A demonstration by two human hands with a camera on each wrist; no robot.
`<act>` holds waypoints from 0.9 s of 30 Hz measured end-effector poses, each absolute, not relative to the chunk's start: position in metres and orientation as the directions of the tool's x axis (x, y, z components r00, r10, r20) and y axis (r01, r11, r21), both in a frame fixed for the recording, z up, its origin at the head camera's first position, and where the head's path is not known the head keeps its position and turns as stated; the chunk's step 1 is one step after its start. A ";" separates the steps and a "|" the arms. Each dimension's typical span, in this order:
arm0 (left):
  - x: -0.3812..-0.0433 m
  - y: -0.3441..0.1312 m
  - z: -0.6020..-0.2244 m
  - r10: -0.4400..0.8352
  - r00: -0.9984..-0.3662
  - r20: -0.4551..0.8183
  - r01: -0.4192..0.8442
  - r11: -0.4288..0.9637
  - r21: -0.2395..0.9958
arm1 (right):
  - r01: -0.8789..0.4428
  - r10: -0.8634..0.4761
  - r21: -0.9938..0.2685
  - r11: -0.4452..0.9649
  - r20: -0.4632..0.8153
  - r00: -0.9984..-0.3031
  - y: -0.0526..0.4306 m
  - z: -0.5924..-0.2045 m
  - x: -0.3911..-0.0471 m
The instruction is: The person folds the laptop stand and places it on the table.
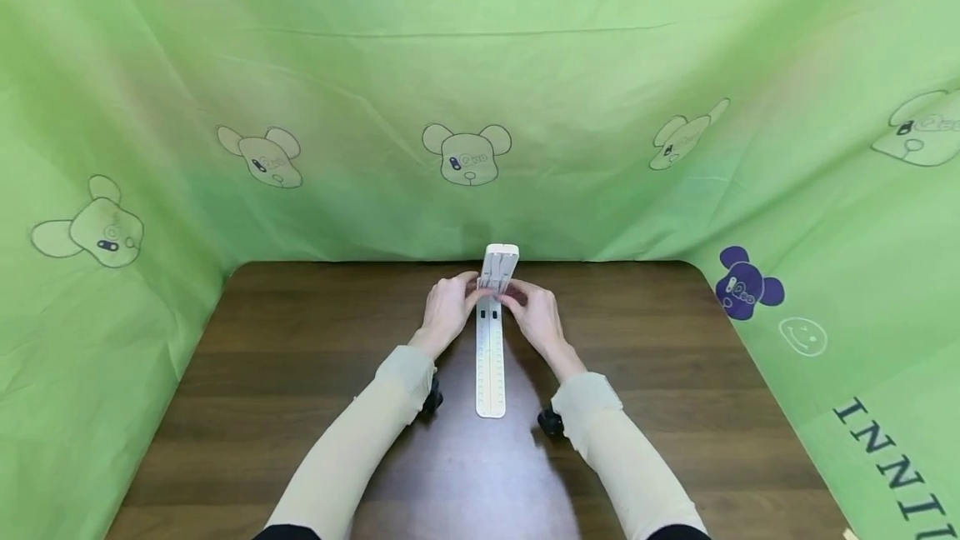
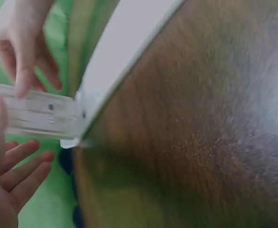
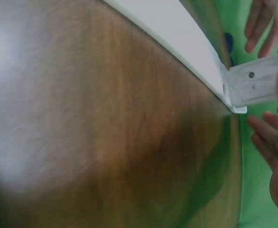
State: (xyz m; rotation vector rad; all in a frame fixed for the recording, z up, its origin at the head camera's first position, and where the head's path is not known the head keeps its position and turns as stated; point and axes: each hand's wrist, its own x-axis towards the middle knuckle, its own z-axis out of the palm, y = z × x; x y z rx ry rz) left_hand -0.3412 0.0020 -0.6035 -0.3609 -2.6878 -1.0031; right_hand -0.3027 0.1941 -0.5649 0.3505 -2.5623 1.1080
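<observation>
A white plastic hinged stand (image 1: 491, 365) stands on the table, one long narrow leaf lying flat toward the person. The other leaf (image 1: 495, 263) rises from the hinge at the far end, with two dark holes near its foot in the wrist views. My left hand (image 1: 447, 307) pinches the left edge of this upright leaf, thumb across its front. On the opposite edge my right hand (image 1: 537, 317) pinches it too, its thumb close to the left one. The other fingers of both hands extend loosely past the sides. The fingertips behind the leaf are hidden in the head view.
The brown wooden table (image 1: 300, 373) has rounded far corners. A green curtain (image 1: 360, 215) with bear-head prints surrounds it at the back and both sides, right behind the stand. Small black devices (image 1: 551, 422) sit at the wrists, under the sleeves.
</observation>
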 end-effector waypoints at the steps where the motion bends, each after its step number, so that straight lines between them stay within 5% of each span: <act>1: -0.335 0.003 -0.594 0.145 -0.947 0.288 0.300 0.720 0.625 | -0.334 -0.080 -0.680 0.653 0.377 -0.923 0.198 -0.567 -0.301; 6: -0.300 -0.004 -0.535 0.141 -0.977 0.163 0.215 0.639 0.738 | -0.246 -0.008 -0.768 0.591 0.299 -0.954 0.219 -0.575 -0.306; 10: -0.282 -0.007 -0.482 0.122 -0.992 0.001 0.077 0.616 0.784 | -0.067 -0.065 -0.861 0.505 0.040 -0.997 0.209 -0.514 -0.290; 16: -0.285 -0.006 -0.448 0.118 -0.978 -0.172 -0.082 0.543 0.836 | 0.164 -0.209 -0.928 0.334 -0.243 -0.947 0.194 -0.454 -0.282; 27: -0.281 0.004 -0.446 0.079 -0.973 -0.216 -0.170 0.381 0.909 | 0.173 -0.172 -0.911 0.374 -0.252 -0.952 0.190 -0.446 -0.281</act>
